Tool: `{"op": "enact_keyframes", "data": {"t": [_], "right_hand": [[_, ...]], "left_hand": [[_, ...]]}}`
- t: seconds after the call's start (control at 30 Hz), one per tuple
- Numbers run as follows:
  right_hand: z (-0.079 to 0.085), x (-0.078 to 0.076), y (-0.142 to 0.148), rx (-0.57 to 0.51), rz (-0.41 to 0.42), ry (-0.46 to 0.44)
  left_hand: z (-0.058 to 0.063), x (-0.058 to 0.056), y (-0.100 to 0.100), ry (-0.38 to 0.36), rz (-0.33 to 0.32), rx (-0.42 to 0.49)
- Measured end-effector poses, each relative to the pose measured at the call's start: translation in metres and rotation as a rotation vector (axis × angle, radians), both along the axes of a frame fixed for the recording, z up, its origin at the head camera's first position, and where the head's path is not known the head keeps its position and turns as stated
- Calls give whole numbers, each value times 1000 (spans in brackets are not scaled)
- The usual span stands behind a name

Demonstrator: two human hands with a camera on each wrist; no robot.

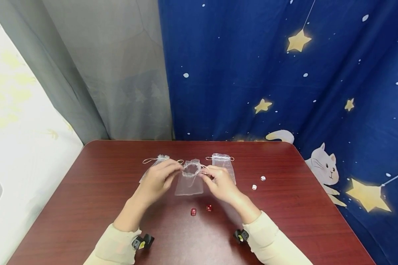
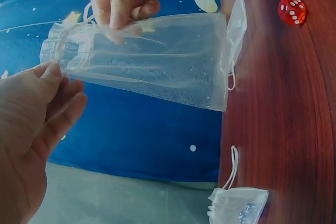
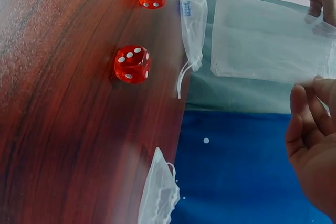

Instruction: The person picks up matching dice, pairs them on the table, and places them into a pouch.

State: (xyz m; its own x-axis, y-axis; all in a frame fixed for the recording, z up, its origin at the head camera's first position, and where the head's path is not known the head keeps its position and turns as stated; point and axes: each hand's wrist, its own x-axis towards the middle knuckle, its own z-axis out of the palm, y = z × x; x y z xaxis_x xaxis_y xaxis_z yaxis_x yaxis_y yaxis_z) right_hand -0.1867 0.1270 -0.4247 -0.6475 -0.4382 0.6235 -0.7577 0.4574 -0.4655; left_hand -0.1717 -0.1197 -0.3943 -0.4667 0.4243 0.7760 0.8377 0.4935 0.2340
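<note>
A sheer white drawstring pouch (image 1: 189, 187) is held up over the table, its gathered mouth spread into a ring. My left hand (image 1: 157, 178) pinches one side of that mouth between thumb and fingers. On the opposite side my right hand (image 1: 223, 184) pinches the rim the same way. In the left wrist view the mesh of the pouch (image 2: 157, 59) hangs flat, and nothing shows inside it. Two red dice with white dots, one (image 1: 193, 211) left of the other (image 1: 209, 208), lie on the table nearer than the pouch.
Another drawstring pouch (image 1: 160, 158) lies at the left, partly behind my left hand; blue dotted shapes (image 2: 248, 213) show inside it. A third pouch (image 1: 223, 167) lies at the right. Two white dice (image 1: 254, 187) sit farther right on the reddish-brown table (image 1: 86, 206). Curtains (image 1: 219, 73) hang behind.
</note>
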Motion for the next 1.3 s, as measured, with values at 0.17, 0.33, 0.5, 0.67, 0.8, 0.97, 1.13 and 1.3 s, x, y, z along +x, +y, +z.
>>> {"op": "enact_keyframes", "data": {"t": [0.17,0.33,0.5,0.67,0.8,0.97,1.13,1.3], "right_hand": [[0,0,1,46,5,49],[-2,0,6,80,-27,42],[-7,2,8,90,-54,16],[-8,4,7,40,-94,5],[-12,6,6,-24,-127,74],[-19,9,4,-25,-8,125],[-25,13,0,116,151,50],[-29,19,-4,295,166,-108]], "left_hand": [[-2,-1,-1,44,3,18],[-2,-3,-4,45,-13,27],[-2,-5,-5,46,-11,29],[-2,-5,-7,-15,-9,25],[-2,-6,-10,-39,-8,33],[-2,-8,-12,-36,-23,54],[-3,-10,-13,-40,-40,71],[-5,-10,-14,-51,-38,73]]}}
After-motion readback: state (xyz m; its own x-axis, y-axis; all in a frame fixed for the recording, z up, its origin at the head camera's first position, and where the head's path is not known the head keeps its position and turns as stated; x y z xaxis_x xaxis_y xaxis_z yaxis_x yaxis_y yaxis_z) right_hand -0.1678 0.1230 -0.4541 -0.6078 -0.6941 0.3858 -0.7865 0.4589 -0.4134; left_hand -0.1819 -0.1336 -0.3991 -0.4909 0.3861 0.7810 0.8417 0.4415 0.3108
